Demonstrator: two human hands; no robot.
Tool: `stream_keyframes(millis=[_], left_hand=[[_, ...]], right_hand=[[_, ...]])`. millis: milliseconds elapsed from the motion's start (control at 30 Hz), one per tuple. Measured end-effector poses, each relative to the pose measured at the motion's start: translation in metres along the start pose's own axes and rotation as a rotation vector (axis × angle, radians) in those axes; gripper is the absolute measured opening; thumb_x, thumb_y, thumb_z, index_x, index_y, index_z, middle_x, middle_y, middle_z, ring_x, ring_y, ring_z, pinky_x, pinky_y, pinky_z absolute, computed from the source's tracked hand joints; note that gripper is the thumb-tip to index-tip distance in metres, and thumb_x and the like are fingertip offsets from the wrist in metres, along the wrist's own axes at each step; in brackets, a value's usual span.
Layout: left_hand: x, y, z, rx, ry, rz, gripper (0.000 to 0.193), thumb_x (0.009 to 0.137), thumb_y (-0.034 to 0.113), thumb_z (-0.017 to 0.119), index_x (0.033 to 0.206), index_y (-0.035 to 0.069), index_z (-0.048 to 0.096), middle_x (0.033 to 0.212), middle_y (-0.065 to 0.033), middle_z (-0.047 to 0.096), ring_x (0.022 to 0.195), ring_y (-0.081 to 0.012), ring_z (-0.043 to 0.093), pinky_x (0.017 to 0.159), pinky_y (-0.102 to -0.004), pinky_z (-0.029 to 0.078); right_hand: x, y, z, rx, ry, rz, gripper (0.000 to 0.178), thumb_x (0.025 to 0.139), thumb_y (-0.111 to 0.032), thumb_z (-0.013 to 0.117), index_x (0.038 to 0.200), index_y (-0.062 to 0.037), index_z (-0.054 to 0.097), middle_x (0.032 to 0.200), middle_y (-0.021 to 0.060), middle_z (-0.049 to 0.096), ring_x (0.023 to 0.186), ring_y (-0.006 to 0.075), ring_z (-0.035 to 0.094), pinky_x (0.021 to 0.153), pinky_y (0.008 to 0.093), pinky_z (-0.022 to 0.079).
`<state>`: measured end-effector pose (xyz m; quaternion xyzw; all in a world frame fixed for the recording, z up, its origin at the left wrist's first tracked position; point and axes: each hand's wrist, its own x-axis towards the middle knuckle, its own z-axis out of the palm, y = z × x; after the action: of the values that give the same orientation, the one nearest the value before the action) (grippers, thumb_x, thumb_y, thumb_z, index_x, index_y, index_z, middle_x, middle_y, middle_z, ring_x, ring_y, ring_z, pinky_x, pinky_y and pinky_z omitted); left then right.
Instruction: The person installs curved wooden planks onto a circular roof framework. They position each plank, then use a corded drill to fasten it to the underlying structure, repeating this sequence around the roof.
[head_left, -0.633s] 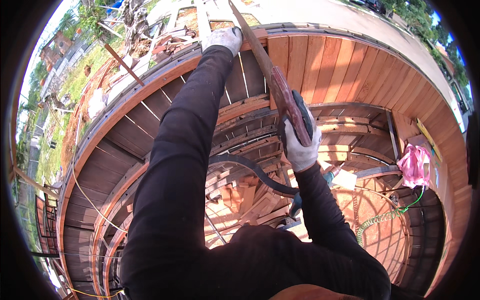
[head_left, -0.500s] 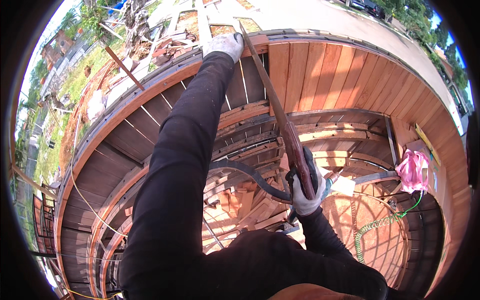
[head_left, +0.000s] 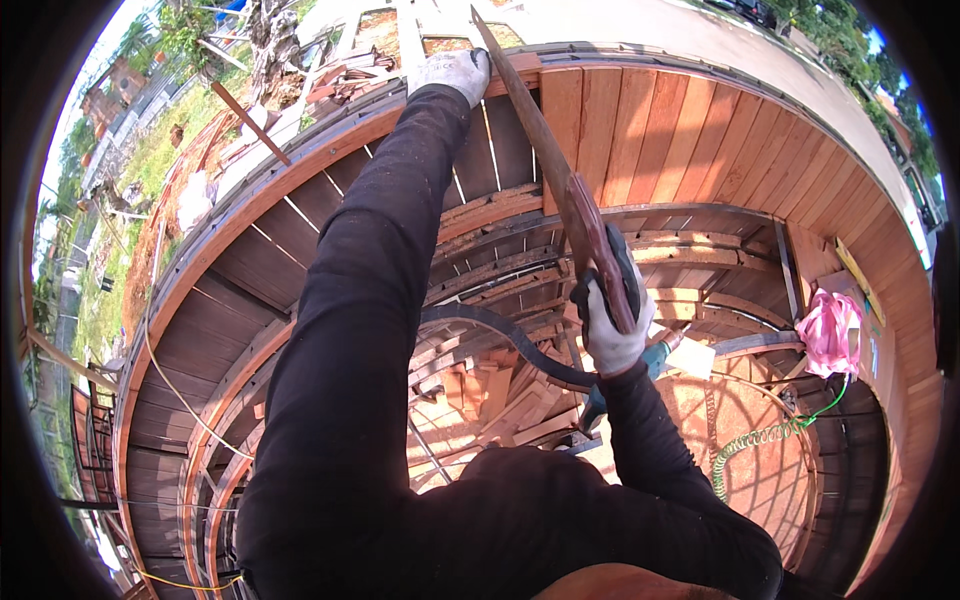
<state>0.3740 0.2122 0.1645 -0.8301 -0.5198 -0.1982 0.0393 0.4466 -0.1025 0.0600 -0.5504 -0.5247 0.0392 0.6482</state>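
A hand saw [head_left: 540, 135] with a long tapered blade and a dark reddish handle slants up and leftward in front of me. My right hand [head_left: 614, 330], in a white glove with dark fingers, is wrapped round the saw's handle. The blade crosses the curved wooden top rail [head_left: 515, 72], just right of my left hand [head_left: 452, 75]. That gloved hand is closed over the rail with my arm stretched out; its fingertips are hidden. Whether the saw's teeth touch the wood, I cannot tell.
Vertical reddish boards [head_left: 690, 140] line the curved wall to the right. A pink plastic bag [head_left: 830, 333] hangs there beside a green coiled hose [head_left: 745, 445]. Behind my right hand shows a teal tool [head_left: 656, 357]. Wood offcuts [head_left: 475, 395] lie below, inside curved frames.
My right hand has pushed the saw forward and slightly up, so the handle is closer to the rail. My left hand stays on the rail.
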Motion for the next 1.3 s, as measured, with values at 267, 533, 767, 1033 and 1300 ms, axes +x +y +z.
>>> stream_keyframes(millis=[267, 533, 767, 1033, 1300], left_hand=[[0.006, 0.004, -0.004, -0.004, -0.005, -0.036, 0.058, 0.095, 0.046, 0.027, 0.114, 0.007, 0.066, 0.115, -0.0209, 0.065, 0.109, -0.0345, 0.061, 0.095, -0.0461, 0.044], [0.004, 0.003, -0.004, 0.009, -0.011, 0.002, 0.056, 0.095, 0.045, 0.028, 0.117, 0.008, 0.065, 0.116, -0.0213, 0.064, 0.109, -0.0352, 0.061, 0.095, -0.0455, 0.044], [0.011, 0.000, -0.005, -0.004, 0.013, -0.032, 0.057, 0.095, 0.046, 0.029, 0.115, 0.007, 0.065, 0.113, -0.0211, 0.066, 0.109, -0.0333, 0.061, 0.094, -0.0460, 0.044], [0.006, 0.004, 0.001, -0.049, -0.025, -0.002, 0.055, 0.094, 0.043, 0.031, 0.110, 0.005, 0.068, 0.113, -0.0213, 0.065, 0.108, -0.0339, 0.062, 0.094, -0.0459, 0.045], [0.010, 0.000, 0.000, -0.029, 0.014, 0.001, 0.057, 0.094, 0.045, 0.028, 0.116, 0.008, 0.066, 0.118, -0.0208, 0.063, 0.110, -0.0340, 0.061, 0.096, -0.0467, 0.044]], right_hand=[[-0.015, 0.003, -0.003, -0.066, -0.035, -0.010, 0.049, 0.083, -0.002, 0.061, 0.131, 0.0018, 0.050, 0.124, 0.0210, 0.061, 0.106, 0.0296, 0.065, 0.089, 0.0335, 0.050], [0.051, 0.011, 0.037, -0.030, 0.063, -0.103, 0.051, 0.083, -0.006, 0.065, 0.132, 0.0004, 0.049, 0.116, 0.0220, 0.063, 0.101, 0.0316, 0.067, 0.082, 0.0374, 0.052], [-0.021, 0.009, -0.011, -0.052, -0.050, 0.001, 0.054, 0.081, -0.004, 0.055, 0.134, -0.0001, 0.050, 0.125, 0.0208, 0.060, 0.106, 0.0267, 0.066, 0.086, 0.0307, 0.051], [0.018, 0.009, 0.019, -0.081, 0.022, -0.178, 0.052, 0.083, -0.004, 0.062, 0.133, 0.0000, 0.048, 0.122, 0.0209, 0.062, 0.096, 0.0303, 0.068, 0.081, 0.0340, 0.053], [-0.010, 0.029, 0.004, -0.168, 0.000, -0.058, 0.049, 0.083, -0.005, 0.064, 0.128, 0.0063, 0.048, 0.111, 0.0189, 0.065, 0.080, 0.0291, 0.069, 0.068, 0.0348, 0.053]])
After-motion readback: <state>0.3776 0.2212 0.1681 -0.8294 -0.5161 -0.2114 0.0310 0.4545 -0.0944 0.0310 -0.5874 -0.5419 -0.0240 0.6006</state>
